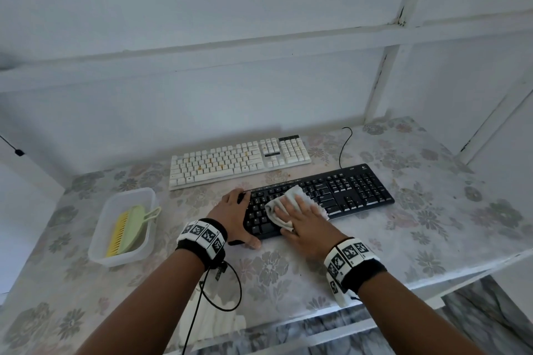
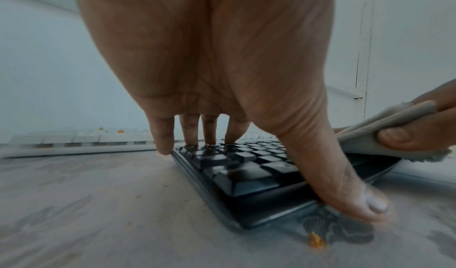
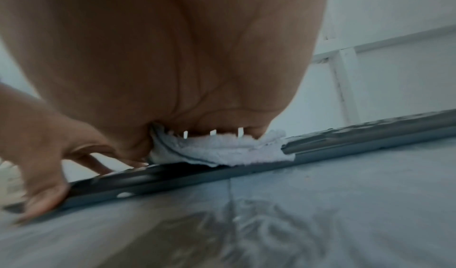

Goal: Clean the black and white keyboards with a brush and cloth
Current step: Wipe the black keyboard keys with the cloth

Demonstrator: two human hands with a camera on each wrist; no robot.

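The black keyboard [image 1: 346,190] lies at an angle on the flowered table, with the white keyboard [image 1: 239,160] behind it; orange specks dot the white keys. My left hand [image 1: 238,210] rests on the black keyboard's left end, fingers straight on the keys [image 2: 246,174] and thumb [image 2: 357,200] at the front edge. My right hand [image 1: 302,216] presses a pale grey cloth [image 1: 284,202] onto the middle keys, its thumb [image 2: 404,139] pinching a fold of the cloth [image 2: 370,131]. The right wrist view shows the cloth [image 3: 222,149] squeezed under my palm. A green and yellow brush [image 1: 129,225] lies in a tub.
The clear plastic tub [image 1: 99,252] stands at the table's left. The black keyboard's cable [image 1: 343,150] loops toward the back wall. An orange crumb [image 2: 316,241] lies near the keyboard's front corner. White shelf posts [image 1: 377,89] rise at the back right; the table edge [image 1: 432,277] runs front right.
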